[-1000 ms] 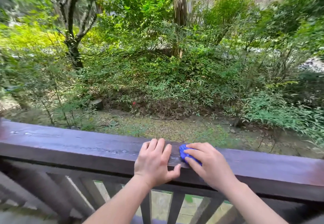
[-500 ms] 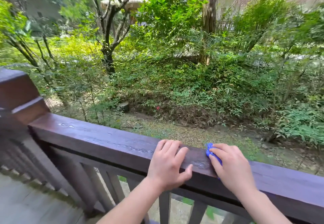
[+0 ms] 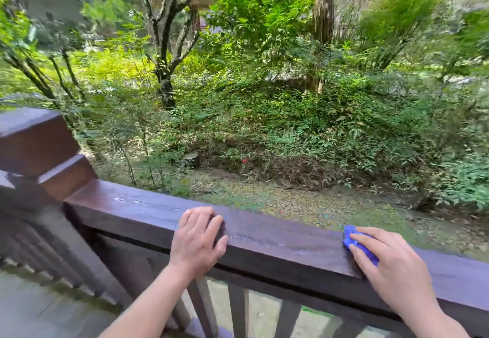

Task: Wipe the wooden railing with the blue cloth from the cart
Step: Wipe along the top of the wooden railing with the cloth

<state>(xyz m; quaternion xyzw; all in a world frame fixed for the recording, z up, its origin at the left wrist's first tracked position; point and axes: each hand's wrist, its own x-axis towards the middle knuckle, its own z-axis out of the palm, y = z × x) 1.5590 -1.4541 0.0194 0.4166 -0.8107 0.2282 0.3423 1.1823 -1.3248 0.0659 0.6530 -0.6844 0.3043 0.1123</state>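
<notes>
Dark wooden railing (image 3: 277, 242) across the lower view, running from a square post (image 3: 37, 147) at left. Right hand (image 3: 391, 266) flat on the rail's top, fingers spread, pressing down on the blue cloth (image 3: 357, 242); cloth bunched, mostly hidden under the fingers, only its far end showing. Left hand (image 3: 198, 239) well apart from the right, curled over the rail's top, thumb on the near face, holding nothing else. Faint streaks between the hands, possibly moisture. Balusters (image 3: 238, 311) below, shrubs (image 3: 264, 99) beyond.
</notes>
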